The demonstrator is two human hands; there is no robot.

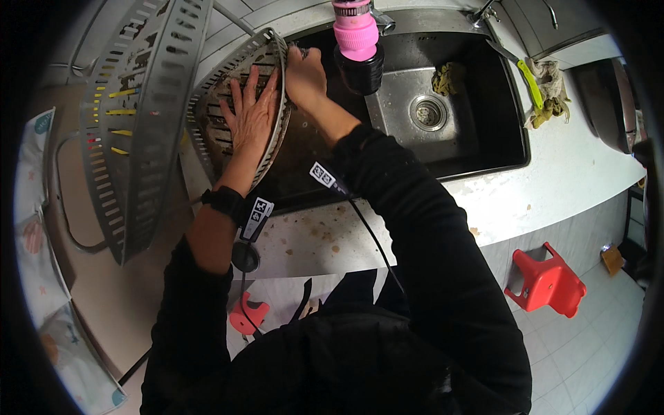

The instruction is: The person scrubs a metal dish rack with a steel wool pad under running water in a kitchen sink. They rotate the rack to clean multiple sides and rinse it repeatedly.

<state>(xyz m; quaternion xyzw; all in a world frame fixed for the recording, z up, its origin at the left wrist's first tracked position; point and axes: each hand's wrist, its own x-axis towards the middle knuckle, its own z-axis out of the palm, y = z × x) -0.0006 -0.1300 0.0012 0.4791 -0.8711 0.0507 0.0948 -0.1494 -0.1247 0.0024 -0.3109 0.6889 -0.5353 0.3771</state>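
A grey slotted plastic rack shelf, stained brown inside, stands tilted on the left edge of the dark double-bowl sink. My left hand lies flat inside it with the fingers spread, the palm near its right wall. On the outer side of that wall is my right hand, its fingers curled around a small dark, wiry bit, perhaps a scourer, that shows only at the fingertips. The pink and black faucet extension hangs over the sink, right of my right hand.
A larger slotted grey rack rises at the left. A green-handled knife lies by the sink's right rim, beside crumpled cloths. Another cloth sits in the right bowl near the drain. Below stands a red plastic stool.
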